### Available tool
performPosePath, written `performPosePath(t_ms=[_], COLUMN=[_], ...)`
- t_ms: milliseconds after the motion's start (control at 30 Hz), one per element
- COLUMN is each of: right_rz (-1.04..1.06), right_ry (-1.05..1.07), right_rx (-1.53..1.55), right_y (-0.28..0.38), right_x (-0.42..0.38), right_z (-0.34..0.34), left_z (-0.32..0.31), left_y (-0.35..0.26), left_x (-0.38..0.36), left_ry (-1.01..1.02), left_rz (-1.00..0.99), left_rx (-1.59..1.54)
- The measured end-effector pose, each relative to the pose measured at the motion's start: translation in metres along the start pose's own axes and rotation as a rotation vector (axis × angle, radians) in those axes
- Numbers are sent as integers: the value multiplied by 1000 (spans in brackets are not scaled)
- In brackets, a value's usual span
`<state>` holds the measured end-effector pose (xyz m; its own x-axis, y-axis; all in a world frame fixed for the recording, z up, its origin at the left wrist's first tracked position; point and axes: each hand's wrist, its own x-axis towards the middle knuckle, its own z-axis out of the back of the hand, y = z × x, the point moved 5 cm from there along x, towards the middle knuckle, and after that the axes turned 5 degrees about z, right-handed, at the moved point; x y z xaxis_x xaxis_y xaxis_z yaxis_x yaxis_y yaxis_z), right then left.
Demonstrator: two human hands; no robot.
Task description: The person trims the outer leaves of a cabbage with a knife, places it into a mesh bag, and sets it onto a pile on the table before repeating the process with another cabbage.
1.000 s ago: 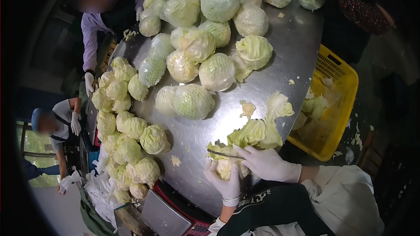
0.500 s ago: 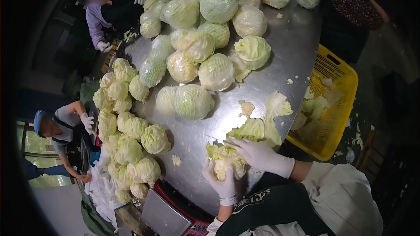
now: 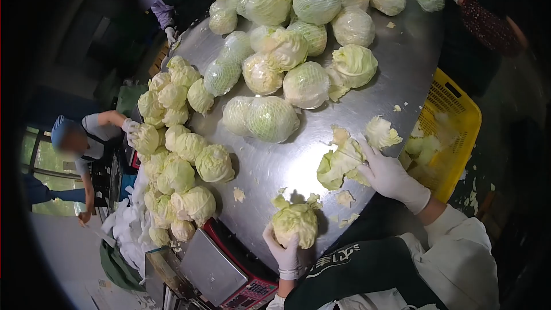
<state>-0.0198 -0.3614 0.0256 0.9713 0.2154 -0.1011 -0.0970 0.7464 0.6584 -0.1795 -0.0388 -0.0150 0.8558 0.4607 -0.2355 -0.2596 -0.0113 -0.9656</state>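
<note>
My gloved left hand (image 3: 284,255) is closed around the lower side of a trimmed cabbage (image 3: 295,225), which rests near the table's front edge. My gloved right hand (image 3: 396,179) is over loose green leaves (image 3: 340,163) to the right, its fingers against them. A small metal part of the knife (image 3: 365,163) shows at its fingers; the blade is mostly hidden. Small leaf scraps (image 3: 345,198) lie between the two hands.
Wrapped cabbages (image 3: 267,118) cover the table's far part; bare ones (image 3: 215,162) are piled left. A scale (image 3: 213,267) stands at the lower left, a yellow crate (image 3: 459,115) with leaves right of the table (image 3: 258,178). Co-workers' gloved hands touch cabbages at the left, top and upper right.
My right hand has moved right, away from the cabbage, and the loose leaves have shifted. My left hand and the cabbage are slightly lower. The left co-worker's hand now touches a cabbage.
</note>
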Motion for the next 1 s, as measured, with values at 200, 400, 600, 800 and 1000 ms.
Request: performPosePath(t_ms=[200,400,600,800,1000], right_rz=[376,413,308,391,233], right_ry=[565,458,322,370,404], right_rx=[282,100,193,192,284], right_y=[52,55,40,55,64], right_x=[-39,-42,-25,-32,12], right_z=[18,10,17,-17,-81], left_z=[-40,-55,-61,-79,-64], left_y=[-43,-55,-63,-71,-78], left_x=[1,-4,-10,-17,-18], left_ry=[112,91,85,147,297], left_rz=[-369,-446,-482,-561,-588], left_rx=[515,670,702,824,917])
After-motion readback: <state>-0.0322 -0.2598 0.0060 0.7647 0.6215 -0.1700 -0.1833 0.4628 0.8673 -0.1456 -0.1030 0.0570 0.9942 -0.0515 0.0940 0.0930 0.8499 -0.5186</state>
